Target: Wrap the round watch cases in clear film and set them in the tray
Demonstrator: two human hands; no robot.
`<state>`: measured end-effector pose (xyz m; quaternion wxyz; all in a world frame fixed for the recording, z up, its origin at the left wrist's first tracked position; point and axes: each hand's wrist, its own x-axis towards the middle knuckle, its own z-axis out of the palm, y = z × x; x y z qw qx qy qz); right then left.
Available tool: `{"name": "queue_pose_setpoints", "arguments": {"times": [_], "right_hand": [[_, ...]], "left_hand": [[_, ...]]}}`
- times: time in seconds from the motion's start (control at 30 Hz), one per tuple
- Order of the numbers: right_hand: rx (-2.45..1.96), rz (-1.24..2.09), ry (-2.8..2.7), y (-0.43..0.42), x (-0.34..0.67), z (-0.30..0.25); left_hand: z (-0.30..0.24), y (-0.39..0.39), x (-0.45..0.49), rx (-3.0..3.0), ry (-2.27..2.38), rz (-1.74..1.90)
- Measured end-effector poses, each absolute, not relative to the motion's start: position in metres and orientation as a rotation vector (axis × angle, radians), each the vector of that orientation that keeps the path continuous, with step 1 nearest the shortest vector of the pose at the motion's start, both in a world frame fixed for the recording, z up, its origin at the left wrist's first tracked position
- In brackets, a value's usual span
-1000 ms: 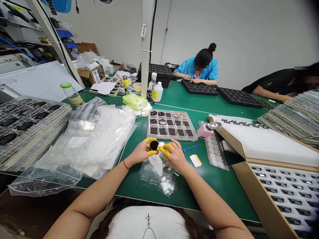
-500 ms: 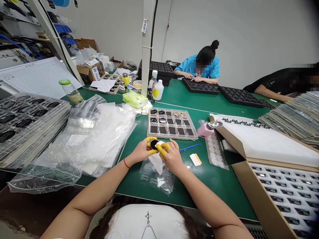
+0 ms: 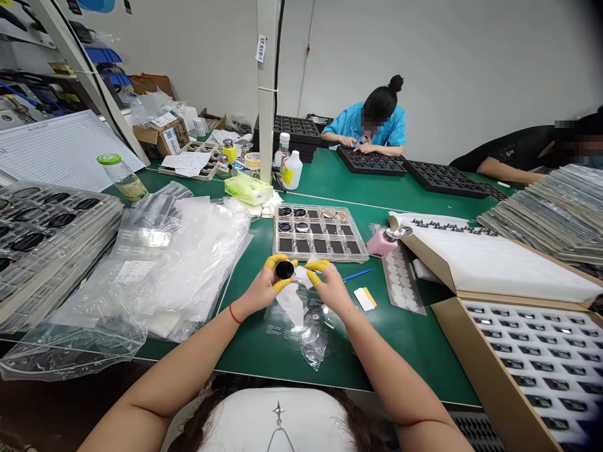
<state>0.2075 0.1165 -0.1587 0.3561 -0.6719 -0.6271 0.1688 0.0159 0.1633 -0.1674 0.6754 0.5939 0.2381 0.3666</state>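
My left hand (image 3: 260, 285), in yellow finger cots, grips a round black disc (image 3: 284, 270) by its edge, dark face towards me. To its right, my right hand (image 3: 331, 287), also in yellow finger cots, pinches a white wipe (image 3: 301, 275) beside the disc. A white wipe part (image 3: 293, 309) hangs or lies below; whether it is the same piece I cannot tell. Clear plastic film (image 3: 315, 348) with white print lies under the hands. Beyond them sits a clear compartment tray (image 3: 320, 257) with several round pieces in it.
A pink pump bottle (image 3: 382, 243), a blue stick tool (image 3: 358, 274) and a white-and-yellow card (image 3: 364, 299) lie right. Plastic bags (image 3: 188, 263) and stacked trays (image 3: 61, 251) fill the left. An open foam-lined carton (image 3: 494, 364) stands right. Two co-workers sit across the table.
My right hand has drawn off the disc to the right, leaving its black face uncovered. The whole view has shifted slightly.
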Motion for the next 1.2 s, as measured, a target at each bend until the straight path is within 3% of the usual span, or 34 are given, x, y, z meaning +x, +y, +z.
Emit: {"name": "queue_pose_setpoints", "arguments": {"times": [0.27, 0.53, 1.2], "right_hand": [[-1.583, 0.87, -1.454, 0.119, 0.191, -0.156], [-1.339, 0.871, -1.292, 0.117, 0.203, -0.138], [-1.472, 0.734, -1.547, 0.112, 0.184, -0.144]], "left_hand": [[-0.174, 0.161, 0.018, 1.385, 0.475, 0.816], [-0.175, 0.165, 0.015, 1.375, 0.553, 0.614], [-0.174, 0.161, 0.016, 1.408, 0.528, 0.583]]}}
